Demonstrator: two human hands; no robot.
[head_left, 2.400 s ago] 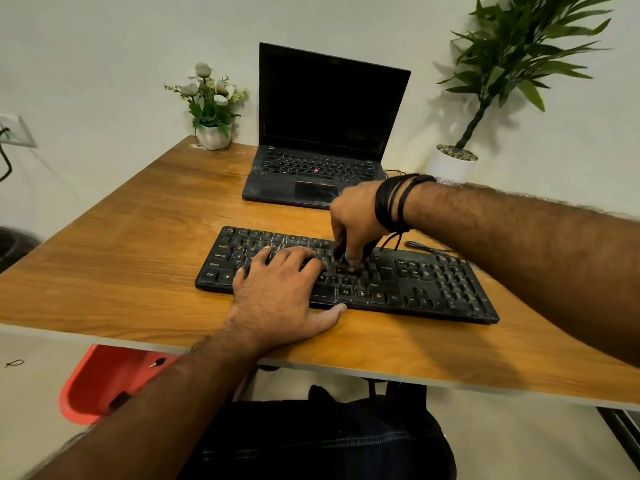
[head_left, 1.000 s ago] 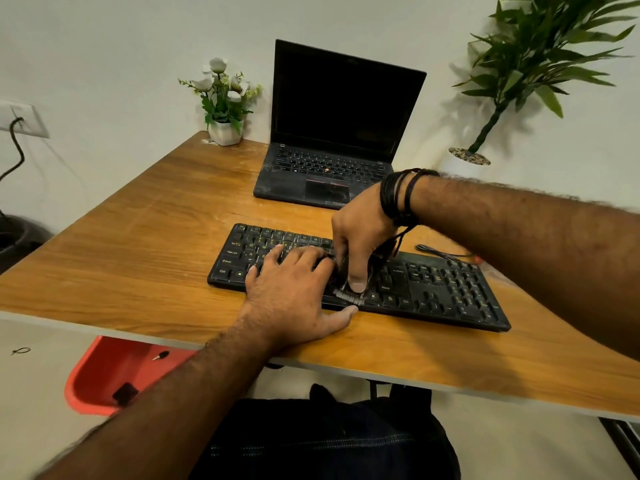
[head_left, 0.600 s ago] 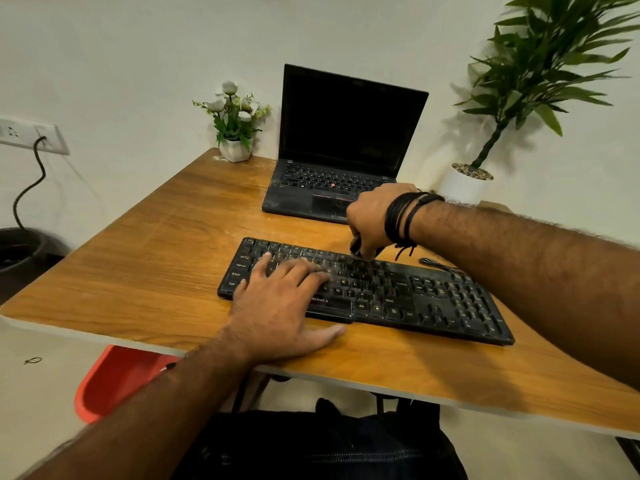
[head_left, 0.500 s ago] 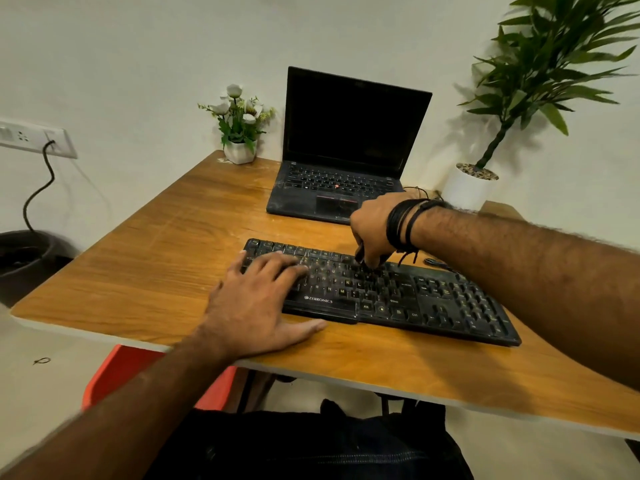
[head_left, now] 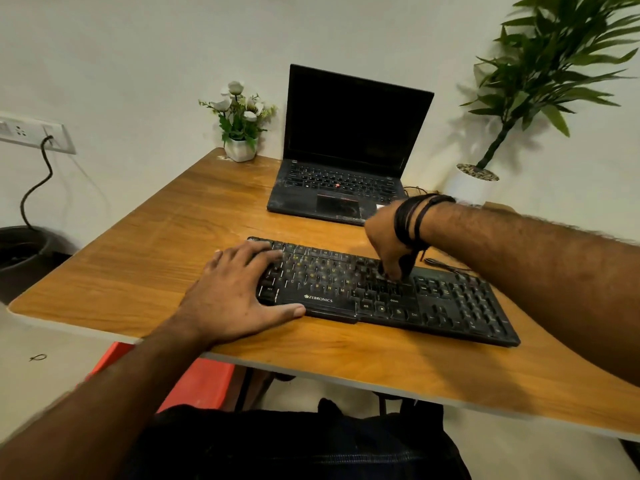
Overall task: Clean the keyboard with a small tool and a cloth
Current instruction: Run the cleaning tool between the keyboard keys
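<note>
Two hands work on the black keyboard (head_left: 381,296), which lies across the middle of the frame on the wooden table (head_left: 138,271), its long edge slanting down toward the lower right. The left hand (head_left: 235,292) lies flat over the keyboard's left end, fingers (head_left: 256,251) straight and spread on the keys and thumb along the near edge; it grips nothing and probably serves to pin the board so it does not slide under the strokes. The right hand (head_left: 388,244), in the centre right of the frame, points downward with its fingers curled around a small dark tool (head_left: 405,266), whose tip meets the keys just right of the letter block. What kind of tool it is cannot be made out, as the hand is blurred; it may be a small brush. Holding it upright would let the tip reach into the gaps between keys. No cloth is visible. Behind, toward the upper centre, stands an open laptop (head_left: 346,150).
</note>
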